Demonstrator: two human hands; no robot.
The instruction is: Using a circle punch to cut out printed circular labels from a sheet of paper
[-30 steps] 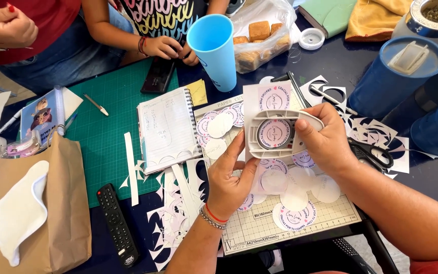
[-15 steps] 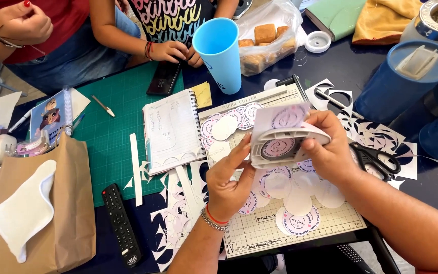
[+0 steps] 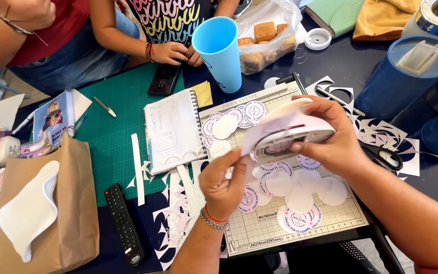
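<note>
My right hand (image 3: 333, 139) grips a white round paper punch (image 3: 295, 136) held on its side above a paper cutter board (image 3: 300, 228). A sheet of printed paper (image 3: 264, 131) is fed into the punch, and my left hand (image 3: 226, 182) pinches that sheet at its lower left edge. Below the hands, several round printed paper discs (image 3: 300, 195) lie loose on the board, with more discs (image 3: 229, 124) at its upper left corner.
A spiral notebook (image 3: 171, 131), green cutting mat (image 3: 112, 134), paper scraps (image 3: 176, 213), black remote (image 3: 124, 223) and brown paper bag (image 3: 44, 213) lie left. A blue cup (image 3: 219, 50), bagged pastries (image 3: 264, 38), scissors (image 3: 384, 155) and blue containers (image 3: 404, 76) stand behind. Other people's hands (image 3: 171, 52) rest on a phone.
The punch has turned from facing up to lying on its side in my right hand. My left hand has shifted along the paper's edge, and the view has moved closer.
</note>
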